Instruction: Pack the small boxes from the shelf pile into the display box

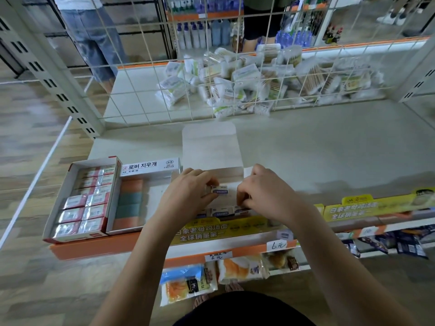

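A white display box (211, 147) lies open on the shelf in front of me, its lid flap folded back. My left hand (188, 194) pinches a small white box with a blue label (220, 191) over the box's inside. My right hand (261, 191) has its fingers curled down at the row of small boxes (223, 211) that stands along the box's near wall; what it holds is hidden. I cannot see a loose pile of small boxes.
To the left stand a red-trimmed box of wrapped erasers (82, 203) and a white box with coloured erasers (131, 203). A wire grid (211, 74) fences off a heap of cotton swab packs (259, 78) behind. Snack packs (211, 278) hang below the shelf edge.
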The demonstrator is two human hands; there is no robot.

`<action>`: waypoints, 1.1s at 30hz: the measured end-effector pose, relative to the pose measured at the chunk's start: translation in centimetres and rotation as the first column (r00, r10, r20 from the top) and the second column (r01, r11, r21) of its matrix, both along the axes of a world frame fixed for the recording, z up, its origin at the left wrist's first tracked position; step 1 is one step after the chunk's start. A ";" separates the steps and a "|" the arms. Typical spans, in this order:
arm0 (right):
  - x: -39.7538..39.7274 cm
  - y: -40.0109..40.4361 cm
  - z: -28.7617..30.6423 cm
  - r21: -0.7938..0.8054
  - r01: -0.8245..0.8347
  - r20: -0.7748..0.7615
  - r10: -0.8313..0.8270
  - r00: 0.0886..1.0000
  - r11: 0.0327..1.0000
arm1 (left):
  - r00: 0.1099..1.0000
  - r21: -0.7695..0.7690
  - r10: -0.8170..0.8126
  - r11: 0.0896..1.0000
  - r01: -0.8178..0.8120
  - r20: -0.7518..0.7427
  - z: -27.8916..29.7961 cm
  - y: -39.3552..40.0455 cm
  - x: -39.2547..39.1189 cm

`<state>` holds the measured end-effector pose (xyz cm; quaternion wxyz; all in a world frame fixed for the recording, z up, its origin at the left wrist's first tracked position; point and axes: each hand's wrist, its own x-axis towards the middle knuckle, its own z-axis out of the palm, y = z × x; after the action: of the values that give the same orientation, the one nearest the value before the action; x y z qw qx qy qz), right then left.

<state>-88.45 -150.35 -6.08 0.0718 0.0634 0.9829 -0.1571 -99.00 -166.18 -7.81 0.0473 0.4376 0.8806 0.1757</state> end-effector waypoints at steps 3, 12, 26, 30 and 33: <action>-0.1 0.0 0.0 0.018 -0.020 -0.014 0.021 1.000 1.000 | 1.000 -0.050 -0.022 0.999 0.022 -0.001 0.2 0.4 -0.1; 0.6 2.7 1.3 -0.174 0.080 -0.206 -0.116 0.972 0.982 | 0.990 -0.096 -0.135 0.986 0.139 0.040 0.8 2.8 0.8; 1.1 2.8 -0.1 -0.201 0.239 -0.203 -0.279 0.939 0.950 | 0.966 -0.108 -0.224 0.965 0.238 0.133 -0.4 3.0 0.8; 1.4 2.6 0.0 -0.226 0.253 -0.207 -0.300 0.931 0.941 | 0.971 -0.116 -0.216 0.967 0.227 0.099 0.5 3.2 0.5; 1.8 2.7 0.3 -0.217 0.259 -0.208 -0.304 0.930 0.941 | 0.970 -0.112 -0.243 0.964 0.242 0.003 2.0 4.3 -0.1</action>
<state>-86.69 -147.66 -5.78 -0.0647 0.1781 0.9460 -0.2631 -99.14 -161.85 -5.84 0.0880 0.5397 0.8290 0.1169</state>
